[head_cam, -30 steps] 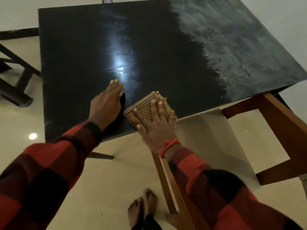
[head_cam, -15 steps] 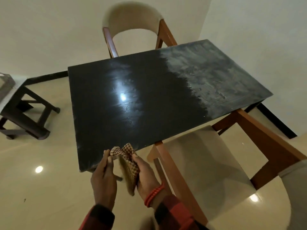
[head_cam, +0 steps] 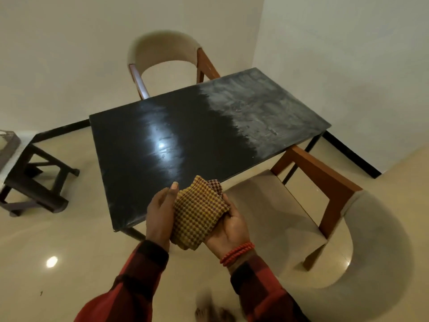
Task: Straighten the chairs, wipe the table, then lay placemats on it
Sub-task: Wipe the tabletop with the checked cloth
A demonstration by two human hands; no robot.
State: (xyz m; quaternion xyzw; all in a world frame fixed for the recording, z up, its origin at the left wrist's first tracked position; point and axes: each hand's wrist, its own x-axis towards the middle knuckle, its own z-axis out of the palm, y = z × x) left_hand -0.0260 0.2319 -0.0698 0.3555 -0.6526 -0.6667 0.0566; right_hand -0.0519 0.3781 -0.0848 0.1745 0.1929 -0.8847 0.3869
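Head view: both hands hold the cloth (head_cam: 197, 211) just off the desk's (head_cam: 139, 182) near edge; left hand (head_cam: 160, 212) presses its side, right hand (head_cam: 228, 225) cups it underneath. Refold it to a clean face, then wipe the dusty far-right part.

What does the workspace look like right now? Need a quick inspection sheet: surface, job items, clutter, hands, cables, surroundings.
Surface: black table glossy on its left part, dull grey smears on the right part.
Job's things: checked cloth folded, off the table, held between both hands; far chair behind the table, near chair at its right front; no placemats seen.
Clutter: nothing seen on the tabletop.
Hands: left hand against the cloth's left side; right hand cupped under it, fingers curled round it.
Cables: nothing seen.
Surroundings: dark wooden stand on the left, shiny tile floor, plain walls.
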